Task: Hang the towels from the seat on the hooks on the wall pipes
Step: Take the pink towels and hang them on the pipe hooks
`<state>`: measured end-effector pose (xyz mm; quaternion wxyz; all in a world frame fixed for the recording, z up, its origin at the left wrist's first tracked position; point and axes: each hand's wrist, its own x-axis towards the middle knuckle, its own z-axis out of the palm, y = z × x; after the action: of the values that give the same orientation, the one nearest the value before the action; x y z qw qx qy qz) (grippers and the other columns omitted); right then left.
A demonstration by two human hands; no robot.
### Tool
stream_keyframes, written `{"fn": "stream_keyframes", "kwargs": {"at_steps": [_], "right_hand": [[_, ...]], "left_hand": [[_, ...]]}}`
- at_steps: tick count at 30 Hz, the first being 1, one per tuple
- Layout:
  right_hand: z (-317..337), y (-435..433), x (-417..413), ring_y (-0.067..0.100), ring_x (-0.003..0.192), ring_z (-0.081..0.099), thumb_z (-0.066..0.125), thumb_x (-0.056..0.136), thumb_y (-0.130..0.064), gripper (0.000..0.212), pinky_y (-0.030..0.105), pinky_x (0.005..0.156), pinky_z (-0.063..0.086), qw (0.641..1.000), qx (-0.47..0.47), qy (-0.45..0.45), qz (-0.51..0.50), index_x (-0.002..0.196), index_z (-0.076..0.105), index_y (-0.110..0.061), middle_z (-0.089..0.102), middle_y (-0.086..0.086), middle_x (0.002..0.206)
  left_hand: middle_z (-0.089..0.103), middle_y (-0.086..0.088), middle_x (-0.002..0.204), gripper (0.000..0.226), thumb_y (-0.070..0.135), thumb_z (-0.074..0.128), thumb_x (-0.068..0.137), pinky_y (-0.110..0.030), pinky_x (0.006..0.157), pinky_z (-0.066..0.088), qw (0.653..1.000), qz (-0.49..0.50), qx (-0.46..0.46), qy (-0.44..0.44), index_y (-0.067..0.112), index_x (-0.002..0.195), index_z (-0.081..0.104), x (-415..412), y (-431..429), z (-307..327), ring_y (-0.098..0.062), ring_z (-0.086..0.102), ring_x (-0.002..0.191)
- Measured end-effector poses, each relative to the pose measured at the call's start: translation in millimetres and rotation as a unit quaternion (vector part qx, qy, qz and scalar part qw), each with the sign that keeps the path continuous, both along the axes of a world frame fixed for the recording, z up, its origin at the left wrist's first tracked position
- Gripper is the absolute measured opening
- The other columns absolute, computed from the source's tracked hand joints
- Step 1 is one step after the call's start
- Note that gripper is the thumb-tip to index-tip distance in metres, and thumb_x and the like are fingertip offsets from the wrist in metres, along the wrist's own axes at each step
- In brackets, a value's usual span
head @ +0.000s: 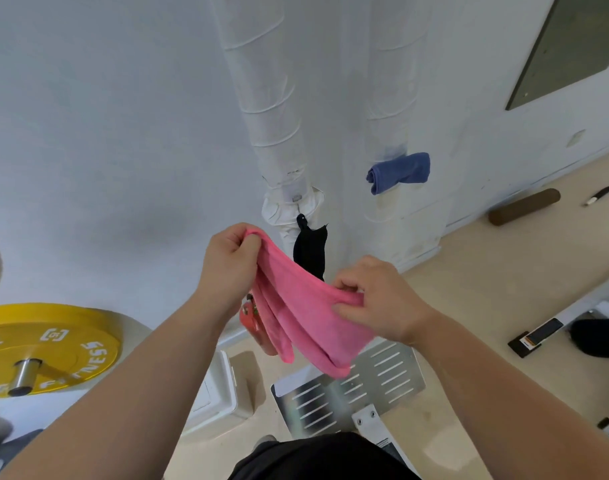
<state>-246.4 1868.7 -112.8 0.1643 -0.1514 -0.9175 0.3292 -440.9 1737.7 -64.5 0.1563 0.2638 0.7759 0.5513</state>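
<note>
1. Soft, even light with a cool bluish cast fills the scene; no lamp shows.
2. Faint grey shadows smudge the white wall [105,140].
3. Wide-angle distortion bends the wrapped pipes [271,109] and stretches both forearms toward the bottom corners.
4. The metal plate [382,379] gleams mildly.
5. Edges and corners look slightly soft; the centre is sharper.

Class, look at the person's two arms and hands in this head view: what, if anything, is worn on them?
Both forearms are bare up to the frame edge: no sleeves show. The left hand and right hand wear no gloves, and no ring, watch or bracelet is visible.
</note>
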Motion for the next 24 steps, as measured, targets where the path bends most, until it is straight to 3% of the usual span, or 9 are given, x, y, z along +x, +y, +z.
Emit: {"fn": "stream_keyframes", "kwargs": {"at_steps": [4,6,9,12,15,18,22,24], "right_hand": [[3,20,9,0.006,0.08,0.048,0.08,0.078,-0.033,0.037,0.025,0.07,0.039,0.999,-0.004,-0.05,-0.015,0.069,0.049,-0.049,0.057,-0.008,0.071],[5,28,15,0.007,0.083,0.052,0.078,0.081,-0.032,0.031,0.024,0.072,0.04,0.997,-0.017,-0.069,-0.029,0.073,0.054,-0.049,0.062,-0.007,0.078],[3,34,25,0.007,0.083,0.059,0.069,0.09,-0.021,0.021,0.027,0.074,0.047,0.995,-0.05,-0.079,-0.036,0.086,0.061,-0.041,0.068,-0.01,0.084],[1,36,34,0.013,0.069,0.056,0.056,0.093,-0.003,0.029,0.028,0.065,0.047,0.99,-0.117,-0.026,-0.074,0.094,0.055,-0.032,0.063,-0.01,0.081],[0,40,35,0.007,0.081,0.058,0.047,0.086,0.01,0.041,0.015,0.074,0.042,0.993,-0.089,-0.001,-0.08,0.094,0.07,-0.024,0.065,-0.007,0.089],[3,46,33,0.013,0.089,0.058,0.046,0.087,0.002,0.04,0.01,0.078,0.038,0.996,-0.027,-0.063,-0.063,0.102,0.077,-0.016,0.064,-0.001,0.096],[7,49,34,0.017,0.075,0.053,0.049,0.087,-0.017,0.026,0.034,0.071,0.042,0.993,-0.006,-0.116,-0.036,0.076,0.07,-0.007,0.058,0.004,0.081],[10,49,39,0.016,0.07,0.051,0.062,0.084,-0.022,0.022,0.029,0.066,0.04,0.995,-0.039,-0.081,-0.047,0.064,0.06,-0.013,0.054,0.002,0.075]], "left_hand": [[0.066,-0.001,0.079,0.03,0.002,0.044,0.091,-0.028,0.068,0.047,1.0,0.013,0.014,-0.008,0.009,0.085,0.072,-21,8,3,-0.012,0.058,0.073],[0.068,-0.002,0.084,0.031,0.003,0.043,0.091,-0.03,0.072,0.048,1.0,0.012,0.02,-0.014,0.009,0.089,0.073,-30,11,3,-0.014,0.06,0.078],[0.072,-0.002,0.09,0.031,0.006,0.045,0.094,-0.032,0.079,0.051,0.999,0.01,0.027,-0.026,0.015,0.091,0.074,-39,14,2,-0.016,0.064,0.085],[0.073,0.0,0.092,0.033,0.005,0.046,0.097,-0.028,0.079,0.052,0.999,0.013,0.043,-0.031,0.02,0.09,0.074,-43,15,2,-0.014,0.066,0.088],[0.073,0.0,0.095,0.033,0.005,0.047,0.098,-0.026,0.078,0.051,0.998,0.016,0.049,-0.028,0.023,0.09,0.074,-46,17,2,-0.014,0.067,0.089],[0.074,-0.001,0.1,0.032,0.007,0.048,0.098,-0.029,0.084,0.053,0.998,0.016,0.048,-0.027,0.023,0.093,0.074,-47,20,1,-0.017,0.067,0.095],[0.074,-0.003,0.099,0.03,0.01,0.047,0.099,-0.029,0.082,0.054,0.998,0.026,0.047,-0.039,0.021,0.094,0.074,-44,24,-2,-0.017,0.067,0.094],[0.074,-0.005,0.101,0.027,0.011,0.048,0.1,-0.028,0.079,0.053,0.997,0.037,0.042,-0.044,0.019,0.097,0.073,-46,24,-5,-0.018,0.066,0.094]]}}
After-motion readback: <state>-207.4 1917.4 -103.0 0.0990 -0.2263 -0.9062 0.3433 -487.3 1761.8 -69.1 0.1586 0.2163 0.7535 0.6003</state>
